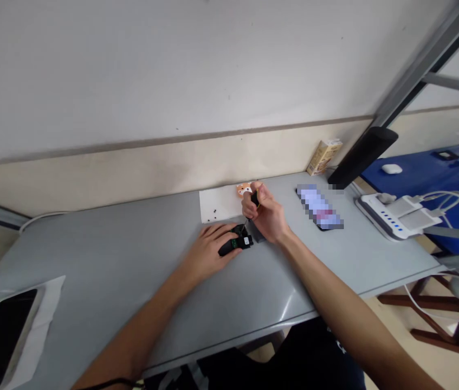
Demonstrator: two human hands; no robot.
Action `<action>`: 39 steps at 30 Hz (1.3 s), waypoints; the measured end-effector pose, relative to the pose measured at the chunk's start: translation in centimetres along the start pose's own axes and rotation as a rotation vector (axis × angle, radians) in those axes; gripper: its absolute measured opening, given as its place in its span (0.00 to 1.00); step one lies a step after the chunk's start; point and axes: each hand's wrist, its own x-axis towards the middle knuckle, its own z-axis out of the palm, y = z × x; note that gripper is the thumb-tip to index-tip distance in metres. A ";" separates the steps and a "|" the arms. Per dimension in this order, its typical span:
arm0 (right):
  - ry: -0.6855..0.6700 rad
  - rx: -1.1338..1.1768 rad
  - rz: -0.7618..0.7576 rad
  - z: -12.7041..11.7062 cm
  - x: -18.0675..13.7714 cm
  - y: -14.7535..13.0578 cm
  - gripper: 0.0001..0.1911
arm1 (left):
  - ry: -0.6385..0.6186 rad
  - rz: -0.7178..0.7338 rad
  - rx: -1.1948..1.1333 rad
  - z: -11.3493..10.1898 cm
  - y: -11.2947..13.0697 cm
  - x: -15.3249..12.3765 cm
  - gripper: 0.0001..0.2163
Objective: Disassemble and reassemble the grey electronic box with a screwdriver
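My left hand [215, 248] is closed around a small opened black device [229, 247] with a green circuit board, keeping it down on the grey table. My right hand [269, 214] grips a screwdriver [255, 199] with a dark and yellow handle. Its thin shaft slants down to the board, and the tip appears to touch it. Beside the device, partly under my right hand, lies a dark flat piece [256, 233]. Several tiny dark screws [214, 212] rest on a white sheet [218, 199] just behind. An orange and white animal-face item [244, 189] sits on that sheet, partly covered.
To the right lie a phone [319, 208] with a lit screen and a white power strip [392, 216] with plugs and cables. A carton [323, 157] and a black cylinder [362, 157] stand near the wall. A dark-screened device [1, 330] lies at the left.
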 end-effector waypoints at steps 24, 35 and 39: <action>-0.006 -0.049 -0.048 -0.8 0.4 -0.8 0.11 | 0.003 -0.018 0.006 -0.1 0.2 0.1 0.12; 0.056 0.057 -0.004 -0.1 0.0 -0.3 0.14 | -0.021 -0.030 0.023 -0.1 0.3 0.1 0.13; 0.020 0.050 -0.041 -0.6 0.2 -0.3 0.12 | -0.030 -0.012 0.033 -0.3 0.4 0.2 0.12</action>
